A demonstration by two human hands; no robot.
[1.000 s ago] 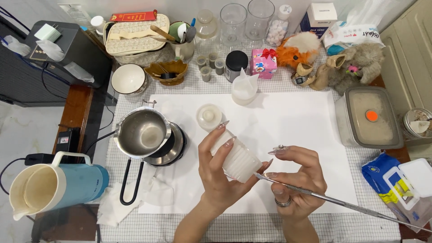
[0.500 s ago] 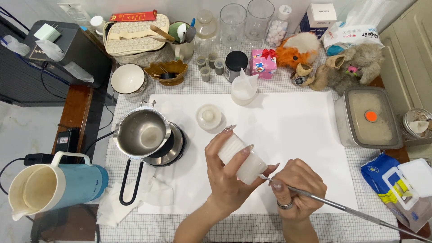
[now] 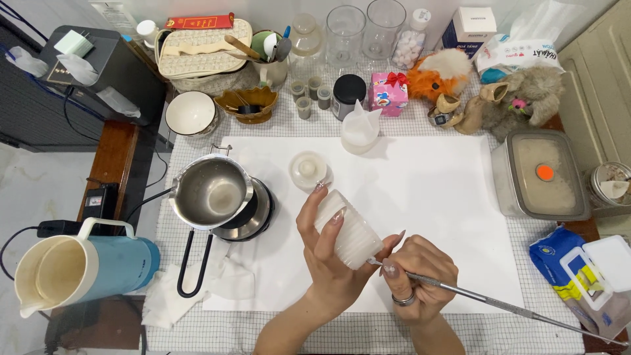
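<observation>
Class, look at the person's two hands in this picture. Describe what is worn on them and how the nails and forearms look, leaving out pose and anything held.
Both forearms are bare, with no sleeves, gloves or watch in view. The right hand wears a silver-coloured ring on one finger. The left hand shows no ring. The nails on both hands are long, shaped and glossy, with a pale polish.

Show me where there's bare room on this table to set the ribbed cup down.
Most room: the white sheet between the ribbed cup and the lidded grey container. A smaller patch lies between the steel pot and the left hand. The back row by the glass jars is crowded.
</observation>
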